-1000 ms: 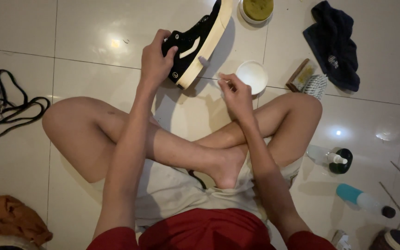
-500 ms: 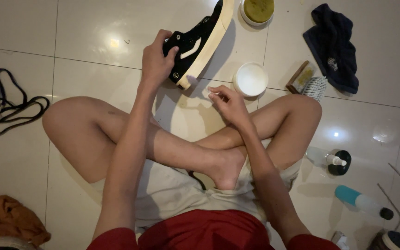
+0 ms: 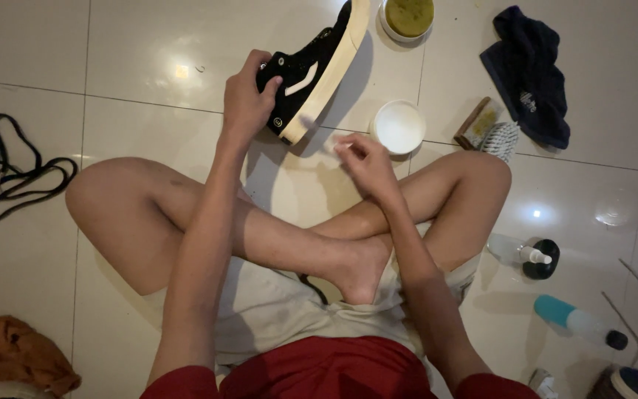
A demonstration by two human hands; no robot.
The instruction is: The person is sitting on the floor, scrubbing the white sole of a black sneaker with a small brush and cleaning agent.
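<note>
Brushes, white tub and towel flank the sneaker.

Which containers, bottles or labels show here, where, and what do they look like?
Round white tub: open, right of right hand.
Round tub: top edge, olive-green contents.
Small spray bottle: lying by the knee, clear, dark cap.
Teal-and-clear bottle: lying lower right, black cap.

The right hand has drawn back from the white bowl toward the black shoe's heel, its small pale tool now blurred beside the sole.
</note>
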